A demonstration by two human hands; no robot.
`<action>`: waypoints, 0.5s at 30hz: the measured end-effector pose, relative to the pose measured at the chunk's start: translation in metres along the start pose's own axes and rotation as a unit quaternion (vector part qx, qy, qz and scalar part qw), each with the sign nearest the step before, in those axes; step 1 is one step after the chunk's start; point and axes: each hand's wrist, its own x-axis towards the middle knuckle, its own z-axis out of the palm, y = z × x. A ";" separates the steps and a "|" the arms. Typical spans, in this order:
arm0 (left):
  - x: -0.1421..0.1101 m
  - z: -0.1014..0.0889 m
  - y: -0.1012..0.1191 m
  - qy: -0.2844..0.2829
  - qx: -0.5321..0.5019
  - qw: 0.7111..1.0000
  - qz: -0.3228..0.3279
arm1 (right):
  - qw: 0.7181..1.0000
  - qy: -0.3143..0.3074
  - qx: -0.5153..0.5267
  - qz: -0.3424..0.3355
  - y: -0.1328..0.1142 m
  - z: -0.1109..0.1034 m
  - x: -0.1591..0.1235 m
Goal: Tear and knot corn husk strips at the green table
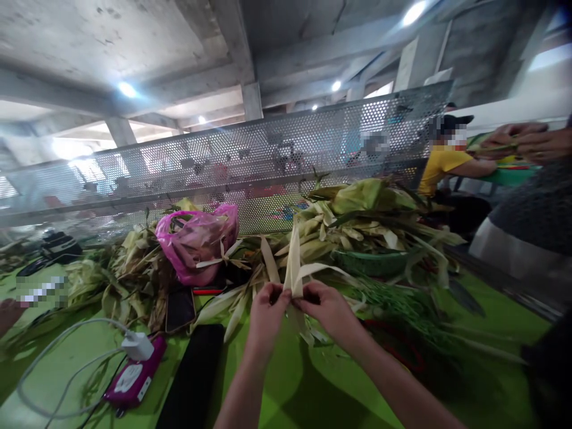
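Observation:
Between my two hands a pale corn husk [294, 262] stands upright, folded at its lower end, with one strip curling off to the right. My left hand [269, 302] pinches its base from the left side. Thumb and fingers of my right hand [318, 300] close on the same base from the right. The fingertips of both hands almost meet over the fold. Loose husk strips [236, 307] lie on the green table [286, 381] behind and left of my hands.
A pink plastic bag [196, 244], husk heaps [357, 220] and a green basket [375, 263] line a perforated metal screen [268, 161]. At left lie a purple power strip [136, 378], a charger [137, 345] and a black flat object [194, 378]. Co-workers sit at right; another person's hand [11, 313] is far left.

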 end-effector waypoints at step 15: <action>-0.002 0.002 -0.016 -0.016 -0.001 0.999 0.035 | 0.996 -0.041 0.078 -0.007 0.013 0.003 0.000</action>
